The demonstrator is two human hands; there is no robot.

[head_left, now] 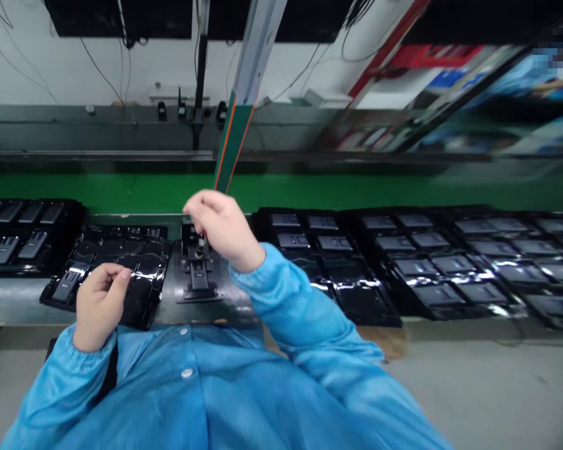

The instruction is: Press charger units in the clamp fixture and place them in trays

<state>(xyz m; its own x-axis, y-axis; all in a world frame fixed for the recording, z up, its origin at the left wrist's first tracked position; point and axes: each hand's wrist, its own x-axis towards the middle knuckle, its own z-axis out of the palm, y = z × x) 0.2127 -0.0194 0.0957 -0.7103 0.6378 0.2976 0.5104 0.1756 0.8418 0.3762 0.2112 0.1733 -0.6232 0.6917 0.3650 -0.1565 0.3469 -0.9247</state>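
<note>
My right hand (223,226) is closed at the top of a small black press fixture (197,253); whatever its curled fingers hold is hidden. Low in the fixture lies a dark grey rectangular part (199,277), under a metal plunger (199,248). To the left, my left hand (101,303) hovers over a black moulded tray (143,284). Its thumb and forefinger are pinched together, and anything between them is too small or hidden to make out. Another grey part (67,284) sits in that tray's front left pocket, beside my left hand.
Black trays with several grey parts stand at the far left (32,219) and along the right (291,240). A grey and green post (237,137) rises behind the fixture. Dark screens (154,19) hang above. At the upper right, another person's blue sleeve (556,134) is blurred.
</note>
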